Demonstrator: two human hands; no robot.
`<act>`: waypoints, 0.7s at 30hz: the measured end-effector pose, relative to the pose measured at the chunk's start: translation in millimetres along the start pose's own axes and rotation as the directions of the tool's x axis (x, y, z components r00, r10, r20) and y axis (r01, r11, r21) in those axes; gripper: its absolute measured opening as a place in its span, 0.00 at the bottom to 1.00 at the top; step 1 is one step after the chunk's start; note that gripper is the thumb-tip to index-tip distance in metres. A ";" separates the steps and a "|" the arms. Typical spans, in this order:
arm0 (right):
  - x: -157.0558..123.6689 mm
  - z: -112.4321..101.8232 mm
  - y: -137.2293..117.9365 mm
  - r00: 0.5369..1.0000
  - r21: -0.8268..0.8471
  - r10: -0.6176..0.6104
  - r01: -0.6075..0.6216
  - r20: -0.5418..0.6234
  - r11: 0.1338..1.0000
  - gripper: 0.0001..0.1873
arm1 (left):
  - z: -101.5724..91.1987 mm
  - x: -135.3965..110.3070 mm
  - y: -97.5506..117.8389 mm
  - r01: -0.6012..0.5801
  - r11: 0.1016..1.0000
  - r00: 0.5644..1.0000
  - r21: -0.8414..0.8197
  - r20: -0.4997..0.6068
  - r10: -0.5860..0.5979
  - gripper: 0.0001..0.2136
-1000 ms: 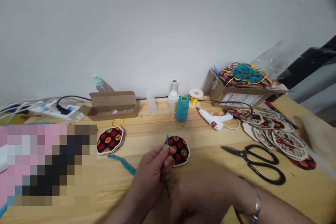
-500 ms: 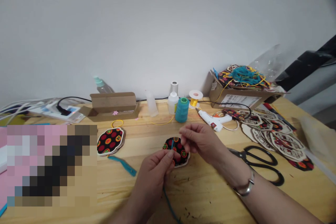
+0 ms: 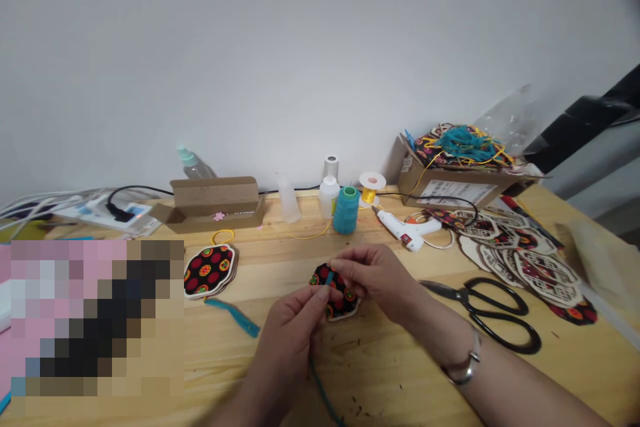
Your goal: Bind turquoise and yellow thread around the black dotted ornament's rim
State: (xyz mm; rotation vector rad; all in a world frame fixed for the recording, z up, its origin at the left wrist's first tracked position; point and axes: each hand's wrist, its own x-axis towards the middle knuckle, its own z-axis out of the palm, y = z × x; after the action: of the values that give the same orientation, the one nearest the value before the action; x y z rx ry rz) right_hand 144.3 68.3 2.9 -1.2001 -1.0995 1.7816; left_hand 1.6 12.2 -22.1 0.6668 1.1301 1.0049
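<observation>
My left hand is closed in a pinch on a bundle of teal thread. A short teal end stands up past the thumb, and the long strands hang down below the hand. Thumb and fingers of my right hand are pinched together right at the top of that short end; what lies between them is too small to make out. Behind both hands, a black floral fabric piece with a pale scalloped edge lies on the wooden table, partly covered by the fingers.
Black-handled scissors lie right of my right hand. Farther back stand a teal thread cone, a yellow thread spool and a white glue gun. Left are stacked floral pieces with a teal tassel; right, a filled carton.
My right hand has come down and slightly left, its fingertips now meeting the top of the teal end. My left hand keeps its pinch in nearly the same place.
</observation>
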 end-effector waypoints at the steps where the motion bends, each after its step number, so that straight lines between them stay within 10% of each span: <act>1: 0.2 -0.4 0.0 0.999 0.040 -0.025 0.026 -0.023 0.999 0.12 | -0.1 -0.1 0.0 0.002 1.000 1.000 0.004 -0.004 -0.002 0.12; 8: 8.4 -20.0 -9.7 0.907 0.280 -0.321 0.394 -0.274 0.875 0.14 | 2.7 0.6 1.7 0.021 1.000 0.999 0.000 -0.046 -0.021 0.13; 11: 11.4 -27.6 -7.8 0.854 -0.147 -0.395 0.367 -0.339 0.919 0.23 | 3.9 0.0 2.7 0.029 0.999 0.998 -0.018 -0.049 -0.030 0.13; 13: 11.2 -31.1 -5.6 0.771 -0.572 -0.534 0.277 -0.347 0.772 0.28 | 4.2 -1.1 3.4 0.027 0.999 0.998 -0.022 -0.054 -0.028 0.13; 17: 3.6 -29.3 -6.7 0.508 -0.909 -0.847 0.260 -0.158 0.325 0.27 | 4.5 -2.3 4.4 0.013 1.000 0.998 -0.014 -0.063 -0.014 0.12; 21: -9.8 -16.8 -9.5 0.570 -0.783 -0.795 0.584 0.208 0.214 0.28 | 4.7 -1.3 5.6 -0.010 1.000 0.999 0.010 -0.052 0.011 0.12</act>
State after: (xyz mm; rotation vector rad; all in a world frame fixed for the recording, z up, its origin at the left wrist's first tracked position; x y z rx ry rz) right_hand 164.2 67.6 11.4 -1.0139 -1.9853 0.3211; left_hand 4.3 13.6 -15.3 0.6580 1.1781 1.0312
